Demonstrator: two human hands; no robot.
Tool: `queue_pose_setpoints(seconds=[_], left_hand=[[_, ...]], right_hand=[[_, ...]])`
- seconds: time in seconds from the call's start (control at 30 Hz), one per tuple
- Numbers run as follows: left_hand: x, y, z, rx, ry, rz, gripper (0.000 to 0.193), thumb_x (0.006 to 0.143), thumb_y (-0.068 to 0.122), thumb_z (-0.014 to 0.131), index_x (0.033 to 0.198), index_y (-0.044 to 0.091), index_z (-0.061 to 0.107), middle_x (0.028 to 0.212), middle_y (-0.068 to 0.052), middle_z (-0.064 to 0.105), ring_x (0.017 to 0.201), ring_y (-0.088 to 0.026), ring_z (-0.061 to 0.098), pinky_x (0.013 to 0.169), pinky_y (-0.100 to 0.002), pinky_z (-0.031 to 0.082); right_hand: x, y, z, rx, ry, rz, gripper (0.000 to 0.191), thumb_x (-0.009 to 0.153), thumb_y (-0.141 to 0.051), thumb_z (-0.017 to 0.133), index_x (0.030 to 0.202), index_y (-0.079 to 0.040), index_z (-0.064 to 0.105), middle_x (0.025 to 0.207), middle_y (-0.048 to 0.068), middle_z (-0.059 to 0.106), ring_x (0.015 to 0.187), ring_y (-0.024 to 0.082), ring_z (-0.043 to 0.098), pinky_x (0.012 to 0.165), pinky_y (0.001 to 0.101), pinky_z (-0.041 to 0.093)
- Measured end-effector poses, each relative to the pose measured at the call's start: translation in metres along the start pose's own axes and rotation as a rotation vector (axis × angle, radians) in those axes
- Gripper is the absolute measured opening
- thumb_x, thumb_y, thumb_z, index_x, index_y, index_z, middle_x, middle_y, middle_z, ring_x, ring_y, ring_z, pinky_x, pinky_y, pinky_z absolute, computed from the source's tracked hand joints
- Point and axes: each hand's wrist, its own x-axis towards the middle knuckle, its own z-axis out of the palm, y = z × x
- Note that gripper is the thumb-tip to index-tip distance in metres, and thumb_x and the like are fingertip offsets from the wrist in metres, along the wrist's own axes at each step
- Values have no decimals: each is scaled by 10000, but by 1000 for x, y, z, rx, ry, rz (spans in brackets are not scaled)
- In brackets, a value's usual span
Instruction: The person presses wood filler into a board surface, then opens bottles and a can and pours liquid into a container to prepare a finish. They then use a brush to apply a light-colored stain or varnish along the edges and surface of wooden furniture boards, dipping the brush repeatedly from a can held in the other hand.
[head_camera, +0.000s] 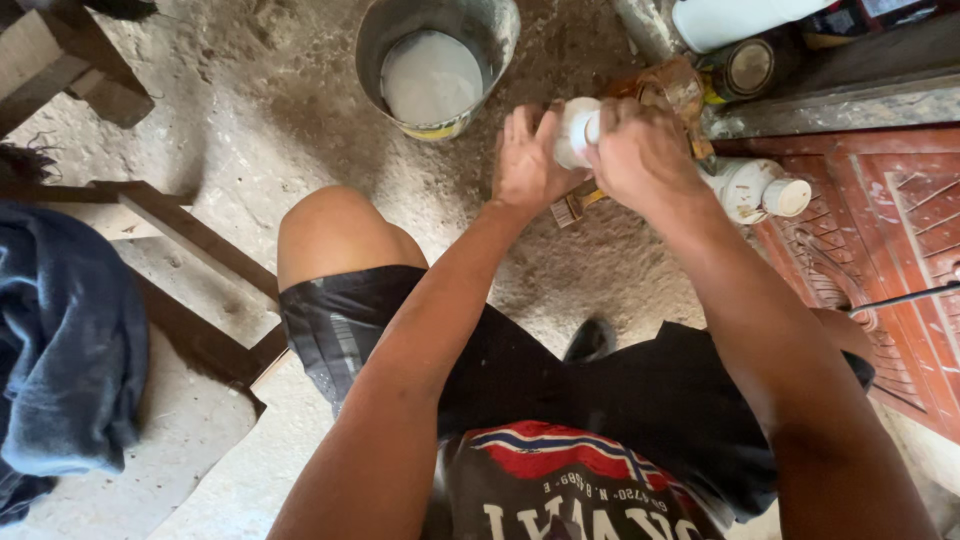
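My left hand (527, 160) and my right hand (640, 152) both grip a small white plastic bottle (577, 132), held above the dusty concrete floor. The left hand wraps the bottle's body; the right hand closes over its top end, hiding the cap. Just under the hands a paintbrush (572, 207) with a pale handle lies on the floor. A metal bucket (436, 62) holding white liquid stands beyond the hands. A second white bottle (755, 189) with a white cap lies to the right, by the red carved wooden panel (890, 230).
Wooden frame pieces (190, 240) lie at left, with blue cloth (65, 340) draped beside them. A round tin (748, 66) and a large white container (740, 18) stand at top right. My knee (335, 235) and a black shoe (590, 340) are below the hands.
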Motion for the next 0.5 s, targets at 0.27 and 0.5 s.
queue_pose_setpoints(seconds=[0.27, 0.5], left_hand=[[-3, 0, 1, 31, 73, 89, 1013, 545, 427, 953, 1398, 110, 506, 1311, -159, 498, 1233, -375, 499, 1004, -517, 454], [-1, 4, -1, 27, 88, 100, 1043, 522, 431, 955, 1397, 100, 493, 1258, -167, 493, 1215, -379, 497, 985, -516, 451]], right_hand=[[-13, -14, -10, -61, 229, -67, 599, 871, -301, 700, 1414, -66, 601, 1208, 281, 645, 1114, 463, 642, 1022, 616, 414], [-2, -5, -13, 23, -169, 174, 555, 1056, -383, 637, 1373, 67, 569, 1227, 274, 650, 1052, 417, 681, 1204, 628, 288]])
